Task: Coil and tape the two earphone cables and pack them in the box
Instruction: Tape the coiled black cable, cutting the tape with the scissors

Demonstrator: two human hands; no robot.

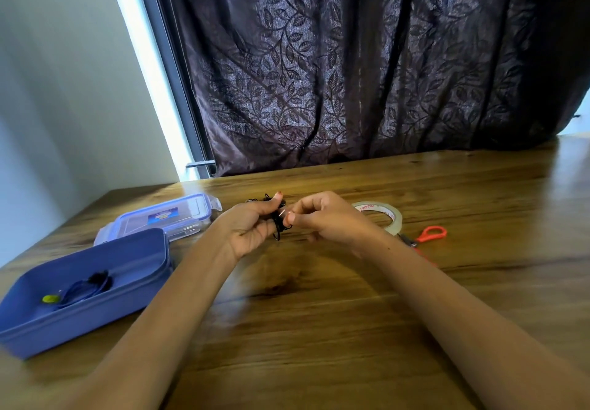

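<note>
- Black earphone cable [277, 225] — bunched coil, gripped by left hand [252, 224], pinched by right hand [322, 218].
- Coil mostly hidden behind both hands — loop count indiscernible.

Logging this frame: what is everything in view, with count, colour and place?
table: one, brown wood, fills the foreground
curtain: one, dark, leaf-patterned, behind the table
box: one, blue, open, table's near left
second earphone cable: one, dark blue with a yellow-green part, inside the box
lid: one, clear with blue rim, behind the box
black earphone cable: one, black, coiled, held up at centre
tape roll: one, clear with red print, right of centre
scissors: one pair, orange handles, right of the tape roll
left hand: one, bare, grips the black earphone cable
right hand: one, bare, pinches that cable's right side
</note>
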